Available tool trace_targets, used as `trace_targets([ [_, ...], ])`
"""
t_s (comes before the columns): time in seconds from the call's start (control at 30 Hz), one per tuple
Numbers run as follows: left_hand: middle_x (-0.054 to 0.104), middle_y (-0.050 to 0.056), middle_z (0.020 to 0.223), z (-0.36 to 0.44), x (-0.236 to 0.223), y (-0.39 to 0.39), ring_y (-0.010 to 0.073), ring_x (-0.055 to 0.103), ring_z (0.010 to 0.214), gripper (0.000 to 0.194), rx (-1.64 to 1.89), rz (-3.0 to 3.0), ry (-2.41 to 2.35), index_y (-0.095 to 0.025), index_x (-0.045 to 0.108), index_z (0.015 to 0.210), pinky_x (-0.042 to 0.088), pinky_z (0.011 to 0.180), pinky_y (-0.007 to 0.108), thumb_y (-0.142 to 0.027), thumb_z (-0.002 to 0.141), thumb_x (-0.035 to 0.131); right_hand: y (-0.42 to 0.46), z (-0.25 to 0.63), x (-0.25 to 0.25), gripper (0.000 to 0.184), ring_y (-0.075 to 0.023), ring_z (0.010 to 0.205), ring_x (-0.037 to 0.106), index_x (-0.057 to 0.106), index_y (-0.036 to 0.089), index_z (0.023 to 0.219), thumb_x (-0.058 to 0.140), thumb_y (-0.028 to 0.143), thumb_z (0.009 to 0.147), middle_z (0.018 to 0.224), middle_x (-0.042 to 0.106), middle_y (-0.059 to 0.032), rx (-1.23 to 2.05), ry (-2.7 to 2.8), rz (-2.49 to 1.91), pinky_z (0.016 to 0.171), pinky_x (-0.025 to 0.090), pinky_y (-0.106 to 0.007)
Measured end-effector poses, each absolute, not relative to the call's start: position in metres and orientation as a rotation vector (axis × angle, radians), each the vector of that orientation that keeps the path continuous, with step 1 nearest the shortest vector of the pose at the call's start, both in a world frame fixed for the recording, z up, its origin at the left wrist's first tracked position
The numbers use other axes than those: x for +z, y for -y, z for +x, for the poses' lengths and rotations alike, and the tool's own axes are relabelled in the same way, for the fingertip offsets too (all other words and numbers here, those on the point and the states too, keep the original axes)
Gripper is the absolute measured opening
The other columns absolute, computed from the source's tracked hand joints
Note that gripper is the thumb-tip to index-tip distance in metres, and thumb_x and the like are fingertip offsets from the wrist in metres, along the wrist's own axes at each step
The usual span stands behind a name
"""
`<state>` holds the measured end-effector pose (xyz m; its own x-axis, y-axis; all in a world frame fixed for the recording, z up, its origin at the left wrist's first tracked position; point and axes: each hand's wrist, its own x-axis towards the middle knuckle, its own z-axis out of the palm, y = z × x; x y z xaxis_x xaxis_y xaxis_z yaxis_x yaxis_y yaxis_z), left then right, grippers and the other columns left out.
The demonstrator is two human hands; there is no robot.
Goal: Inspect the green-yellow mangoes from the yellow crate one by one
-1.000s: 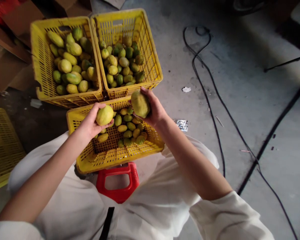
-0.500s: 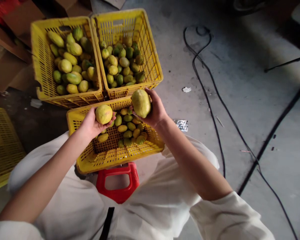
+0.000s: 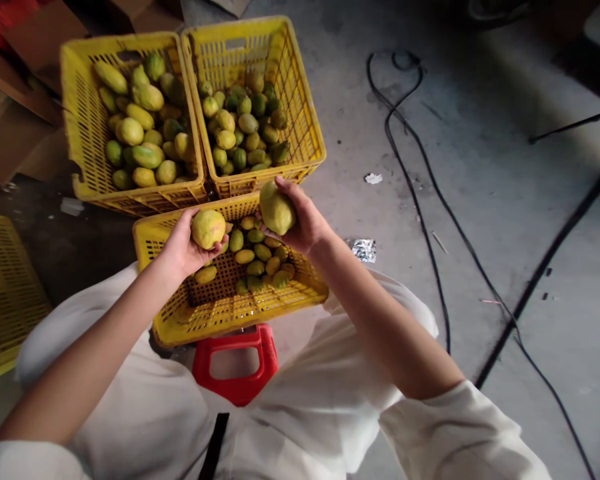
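My left hand point(image 3: 184, 248) is closed around a roundish yellow fruit point(image 3: 209, 229) with a faint pinkish patch, its kind unclear, perhaps a small papaya. To its right, my right hand point(image 3: 305, 217) grips a larger yellow-green fruit point(image 3: 277, 208) of similar look. Both fruits are held apart above the near yellow crate point(image 3: 240, 315). In that crate lie several small oval green and yellow fruits point(image 3: 261, 253), some hidden beneath my hands.
Beyond stand two yellow crates, the left one point(image 3: 140, 195) holding larger fruits, the right one point(image 3: 305, 127) smaller ones. Another yellow crate point(image 3: 10, 287) is at the left edge, cardboard boxes point(image 3: 10, 133) behind. A red plastic piece point(image 3: 267, 363) lies between my legs. Black cables point(image 3: 435, 177) cross the floor.
My right hand has turned its fruit over, showing different sides, and shifted slightly left. In my left hand the fruit has rolled since the first frame, exposing the pinkish patch.
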<state>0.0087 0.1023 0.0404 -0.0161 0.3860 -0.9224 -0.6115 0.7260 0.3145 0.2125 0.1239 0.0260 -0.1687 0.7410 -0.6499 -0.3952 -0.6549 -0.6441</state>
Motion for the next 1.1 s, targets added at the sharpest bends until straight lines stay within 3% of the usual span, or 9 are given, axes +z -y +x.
trace_targets([
  [0.2, 0.076, 0.007, 0.079, 0.007, 0.039, -0.101, 0.0199, 0.069, 0.056, 0.037, 0.807, -0.176, -1.354, -0.019, 0.073, 0.119, 0.050, 0.041, 0.022, -0.035, 0.090, 0.088, -0.126, 0.216, 0.021, 0.046, -0.0349, 0.115, 0.082, 0.066, 0.030, 0.095, 0.090, 0.066, 0.080, 0.098, 0.083, -0.0044, 1.939, 0.396, -1.310, 0.091, 0.072, -0.050],
  [0.4, 0.077, 0.007, 0.081, 0.009, 0.037, -0.099, 0.0195, 0.070, 0.058, 0.031, 0.824, -0.156, -1.361, -0.017, 0.072, 0.115, 0.053, 0.044, 0.023, -0.025, 0.088, 0.086, -0.126, 0.216, 0.016, 0.048, -0.0341, 0.112, 0.083, 0.070, 0.031, 0.106, 0.087, 0.068, 0.082, 0.096, 0.082, -0.0029, 1.930, 0.402, -1.317, 0.091, 0.072, -0.051],
  [0.57, 0.076, 0.006, 0.082, 0.013, 0.039, -0.096, 0.0192, 0.073, 0.065, 0.020, 0.848, -0.033, -1.417, -0.017, 0.072, 0.096, 0.060, 0.055, 0.025, -0.013, 0.080, 0.084, -0.126, 0.214, 0.020, 0.054, -0.0342, 0.108, 0.084, 0.068, 0.030, 0.097, 0.087, 0.077, 0.078, 0.092, 0.083, -0.0045, 1.907, 0.357, -1.313, 0.086, 0.073, -0.047],
  [0.77, 0.075, 0.003, 0.082, 0.016, 0.039, -0.093, 0.0207, 0.074, 0.072, 0.027, 0.873, 0.056, -1.437, -0.019, 0.070, 0.087, 0.065, 0.063, 0.030, -0.003, 0.070, 0.084, -0.125, 0.209, 0.026, 0.059, -0.0353, 0.114, 0.084, 0.074, 0.028, 0.111, 0.087, 0.076, 0.081, 0.099, 0.085, -0.0056, 1.889, 0.407, -1.276, 0.087, 0.074, -0.047],
  [0.93, 0.075, 0.000, 0.082, 0.017, 0.043, -0.096, 0.0181, 0.073, 0.070, 0.029, 0.867, -0.035, -1.437, -0.021, 0.069, 0.090, 0.066, 0.067, 0.029, -0.002, 0.075, 0.086, -0.120, 0.204, 0.023, 0.046, -0.0347, 0.119, 0.081, 0.072, 0.027, 0.110, 0.091, 0.060, 0.085, 0.106, 0.084, -0.0060, 1.975, 0.381, -1.240, 0.099, 0.071, -0.051],
  [1.1, 0.072, 0.000, 0.078, 0.016, 0.040, -0.097, 0.0188, 0.072, 0.067, 0.015, 0.969, -0.137, -1.543, -0.024, 0.069, 0.095, 0.061, 0.060, 0.026, -0.022, 0.091, 0.084, -0.120, 0.204, 0.019, 0.032, -0.0312, 0.116, 0.081, 0.069, 0.027, 0.106, 0.086, 0.051, 0.093, 0.100, 0.083, -0.0039, 2.008, 0.269, -1.278, 0.105, 0.070, -0.051],
])
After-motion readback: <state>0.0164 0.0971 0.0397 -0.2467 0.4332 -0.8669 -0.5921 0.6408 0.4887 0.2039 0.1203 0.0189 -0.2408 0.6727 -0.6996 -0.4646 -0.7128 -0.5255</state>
